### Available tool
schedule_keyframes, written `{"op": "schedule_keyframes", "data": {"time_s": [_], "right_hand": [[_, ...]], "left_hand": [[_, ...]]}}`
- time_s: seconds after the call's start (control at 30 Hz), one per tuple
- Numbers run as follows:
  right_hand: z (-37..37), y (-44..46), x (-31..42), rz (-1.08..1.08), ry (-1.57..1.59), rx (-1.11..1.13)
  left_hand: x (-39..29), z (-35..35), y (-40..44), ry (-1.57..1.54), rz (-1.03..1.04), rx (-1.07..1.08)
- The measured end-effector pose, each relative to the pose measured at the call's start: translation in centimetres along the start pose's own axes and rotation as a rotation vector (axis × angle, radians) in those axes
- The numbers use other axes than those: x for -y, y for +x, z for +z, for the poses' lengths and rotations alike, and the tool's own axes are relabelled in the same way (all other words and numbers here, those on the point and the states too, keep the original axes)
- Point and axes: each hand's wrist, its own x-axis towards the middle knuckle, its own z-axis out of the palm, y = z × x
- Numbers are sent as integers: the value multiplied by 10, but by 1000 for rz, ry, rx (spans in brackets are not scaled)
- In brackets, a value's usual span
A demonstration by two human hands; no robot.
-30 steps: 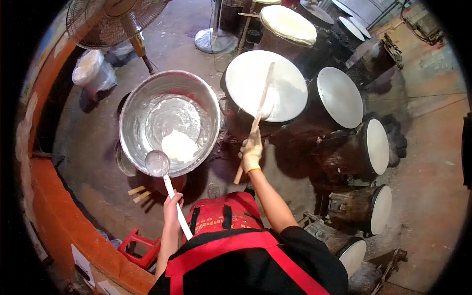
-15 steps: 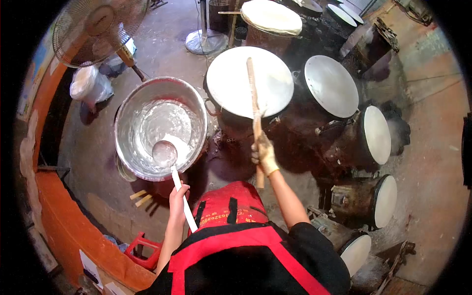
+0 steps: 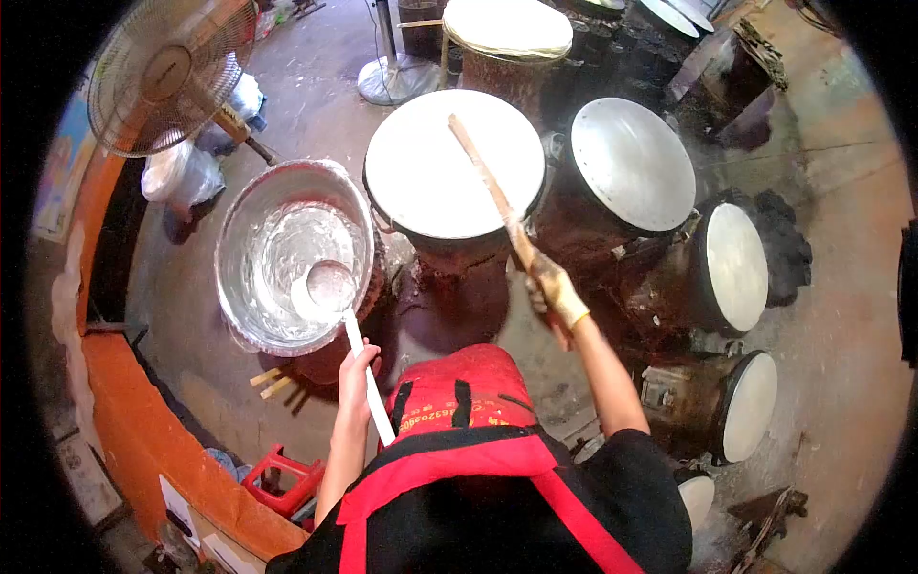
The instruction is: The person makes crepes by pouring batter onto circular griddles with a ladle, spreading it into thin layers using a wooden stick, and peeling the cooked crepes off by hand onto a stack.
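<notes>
My left hand (image 3: 356, 376) is closed round the white handle of a ladle (image 3: 330, 284). The ladle's round bowl is inside a large metal basin (image 3: 236, 273) smeared with thin white batter (image 3: 304, 234). In a pale glove, my right hand (image 3: 555, 290) grips a long, flat wooden stick (image 3: 490, 184). The stick slants up and left, its far end over a round griddle (image 3: 411, 177) with a white top. Whether the stick touches that surface I cannot tell.
Bare grey griddles (image 3: 633, 165) on drum stoves curve down the right side, including one at middle right (image 3: 736, 268). A pale stack (image 3: 507, 27) stands at the back. A fan (image 3: 167, 74) is upper left, and a red stool (image 3: 279, 481) lower left.
My right hand has moved right and the stick now leans more to the left. The ladle's bowl sits slightly further right in the basin. The whole view has shifted a little.
</notes>
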Motion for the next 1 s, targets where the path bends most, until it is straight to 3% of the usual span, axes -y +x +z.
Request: {"op": "schedule_keyframes", "data": {"time_s": [0.03,0.1,0.2,0.27,0.33,0.37,0.43,0.5,0.57,0.63,0.7,0.77,0.83,0.87,0.93,1.0], "right_hand": [[-21,18,1,26,-109,-43],[-39,58,12,-210,-60,7],[-10,83,60,-177,-326,-226],[15,129,26,-483,-120,-153],[30,134,26,-642,-407,-60],[39,101,40,-562,-632,-25],[34,74,44,-477,-525,-123],[23,69,15,-682,-125,-360],[40,88,-20,-656,651,-343],[70,104,-48,-475,667,-280],[96,62,-5,-457,-207,-263],[84,57,6,-500,-189,-121],[63,54,-8,-558,-165,-384],[57,72,-32,-579,104,-468],[58,75,-54,-466,907,-314],[82,64,-47,-591,36,-483]], "left_hand": [[4,6,-1,-7,3,-16],[7,20,-5,-22,16,-43],[6,39,-18,-43,40,-69],[8,41,-17,-50,32,-41],[1,47,-16,-45,67,-31],[-3,47,-15,-29,86,-1],[-13,47,-14,-2,118,61],[-27,48,-17,6,110,92],[-36,51,-16,4,88,137],[-45,55,-12,7,57,194],[-54,61,-10,12,60,256],[-59,63,-8,4,58,290],[-64,62,-6,16,30,293],[-66,63,-5,10,22,292],[-63,60,-3,4,10,296],[-60,60,3,5,23,316]]}}
